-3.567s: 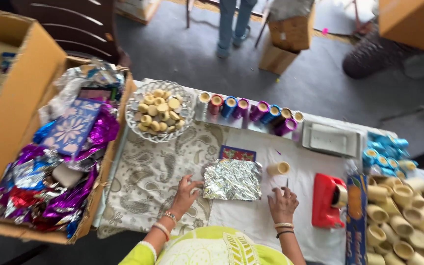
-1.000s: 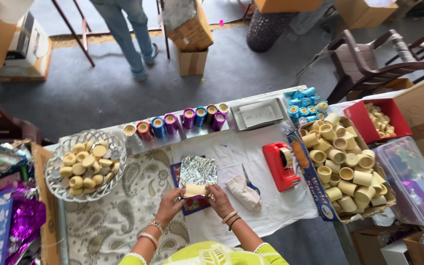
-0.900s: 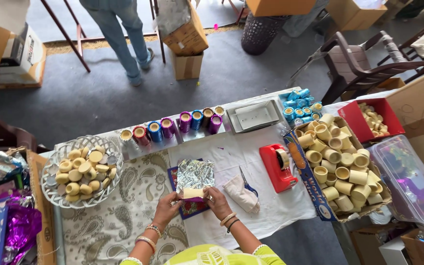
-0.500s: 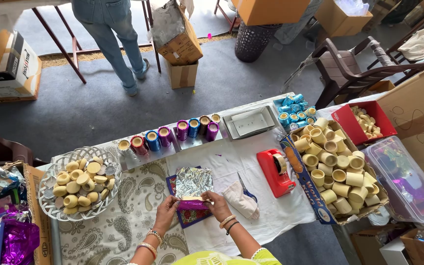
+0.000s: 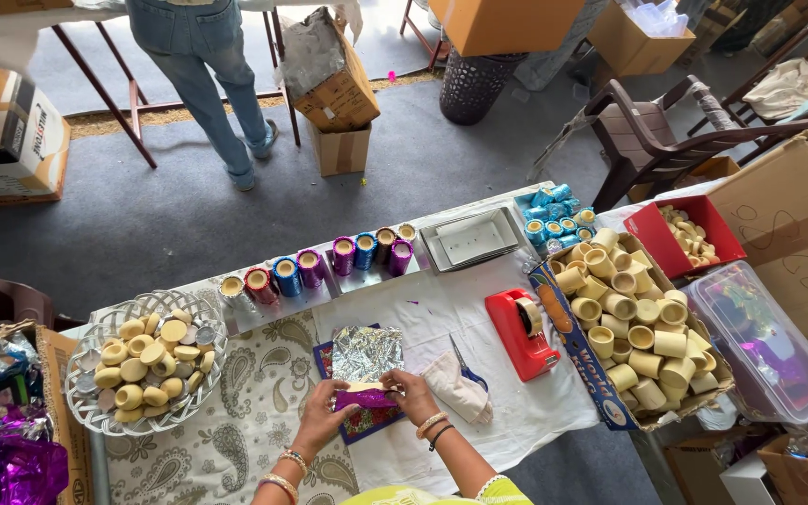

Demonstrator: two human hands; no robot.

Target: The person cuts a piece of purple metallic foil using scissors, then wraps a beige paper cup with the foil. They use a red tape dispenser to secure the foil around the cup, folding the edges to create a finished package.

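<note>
Red tape dispenser (image 5: pixel 520 333), scissors (image 5: pixel 464 363) and white cloth (image 5: pixel 455 387) just right of the hands; wire basket (image 5: pixel 145 360) of cream cups well left. Left hand (image 5: pixel 322 418) and right hand (image 5: pixel 411 394) clamped on purple foil strip (image 5: pixel 365 398), long axis left-right, near tabletop (image 5: pixel 535 411) front edge, below crumpled silver foil (image 5: pixel 366 353).

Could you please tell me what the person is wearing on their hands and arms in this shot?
Both hands are bare, with no gloves. The left hand has several thin bangles at the wrist. The right hand has a pale bangle and a dark band at its wrist. Both forearms are uncovered; a yellow-green patterned garment shows at the bottom edge.
</note>
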